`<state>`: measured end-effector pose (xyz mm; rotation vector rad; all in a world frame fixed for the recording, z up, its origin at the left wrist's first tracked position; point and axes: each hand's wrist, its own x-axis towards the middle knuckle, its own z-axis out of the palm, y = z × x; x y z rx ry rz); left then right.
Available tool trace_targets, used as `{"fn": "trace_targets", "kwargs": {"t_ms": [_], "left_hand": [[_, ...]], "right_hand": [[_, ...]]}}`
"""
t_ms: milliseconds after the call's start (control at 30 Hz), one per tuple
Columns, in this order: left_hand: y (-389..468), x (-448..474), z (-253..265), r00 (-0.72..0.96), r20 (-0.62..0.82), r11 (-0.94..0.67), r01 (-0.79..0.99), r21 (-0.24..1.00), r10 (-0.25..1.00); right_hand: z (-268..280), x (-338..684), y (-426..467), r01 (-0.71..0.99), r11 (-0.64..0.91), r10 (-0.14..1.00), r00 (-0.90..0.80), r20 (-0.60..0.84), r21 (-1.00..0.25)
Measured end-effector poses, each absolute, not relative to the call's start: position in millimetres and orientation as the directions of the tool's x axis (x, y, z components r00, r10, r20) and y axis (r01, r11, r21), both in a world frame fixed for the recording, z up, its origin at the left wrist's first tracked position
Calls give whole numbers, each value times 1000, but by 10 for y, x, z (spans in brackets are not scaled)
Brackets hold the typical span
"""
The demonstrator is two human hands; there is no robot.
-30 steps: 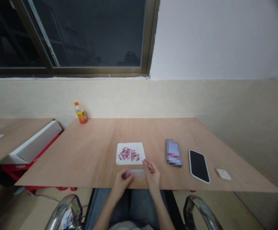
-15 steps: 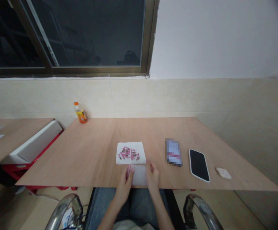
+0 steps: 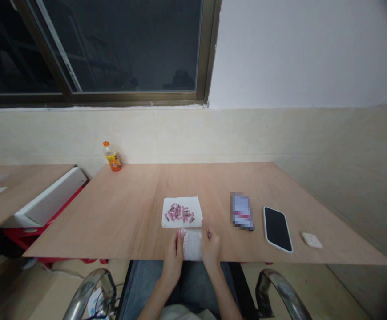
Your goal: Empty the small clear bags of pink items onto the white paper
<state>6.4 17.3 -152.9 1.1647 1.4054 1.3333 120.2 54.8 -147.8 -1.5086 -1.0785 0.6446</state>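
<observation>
A translucent plastic bag [image 3: 192,245] lies at the table's front edge between my two hands. My left hand [image 3: 174,253] is closed on its left side, with the thumb on top. My right hand [image 3: 211,249] has its fingers curled at the bag's right side; a small dark spot shows among them, too small to name. Just beyond the bag is a white sheet of paper [image 3: 193,202], its near edge close to my fingertips. Several small pink and dark pieces [image 3: 179,213] are scattered in a loose patch on it.
On the table [image 3: 130,209], a pixelated pale packet [image 3: 242,211], a tablet-like device with a dark screen [image 3: 277,229] and a whitish flat case [image 3: 311,240] lie to the right. An orange drink bottle [image 3: 112,157] stands back left. Chair armrests [image 3: 93,284] flank my legs.
My right hand has shifted slightly left and its fingers are more curled. The bag between my hands looks narrower and more wrinkled. The sheet and its pieces have stayed put.
</observation>
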Motion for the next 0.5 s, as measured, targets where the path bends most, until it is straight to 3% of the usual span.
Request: {"fn": "trace_targets", "kwargs": {"t_ms": [500], "left_hand": [[214, -185, -1363, -294, 77, -60, 69, 996, 953]], "right_hand": [[-1355, 1072, 495, 89, 25, 942, 332, 53, -996]]}}
